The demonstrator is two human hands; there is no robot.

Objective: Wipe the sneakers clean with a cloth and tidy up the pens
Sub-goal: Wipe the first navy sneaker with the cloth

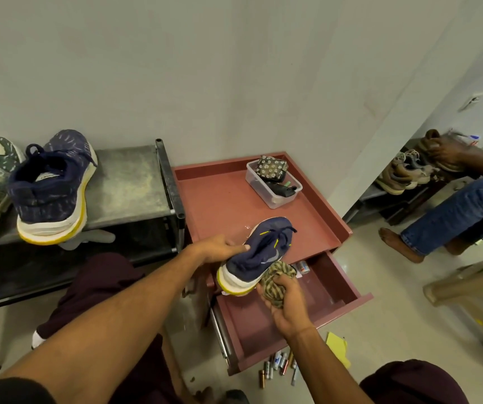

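One sneaker [259,255] is gripped in my left hand [220,247] above the open drawer [336,290]; my right hand [287,304] clutches the cloth [276,282] against its heel. Wiping step, I judge: next, rub along the sole.

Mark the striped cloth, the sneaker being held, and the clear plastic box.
striped cloth [275,284]: head view, bunched middle of the fabric.
held sneaker [259,253]: head view, navy upper near the collar.
clear plastic box [284,199]: head view, near side wall.

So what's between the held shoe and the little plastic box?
Just bare red tabletop, in the head view, between the held sneaker and the plastic box.
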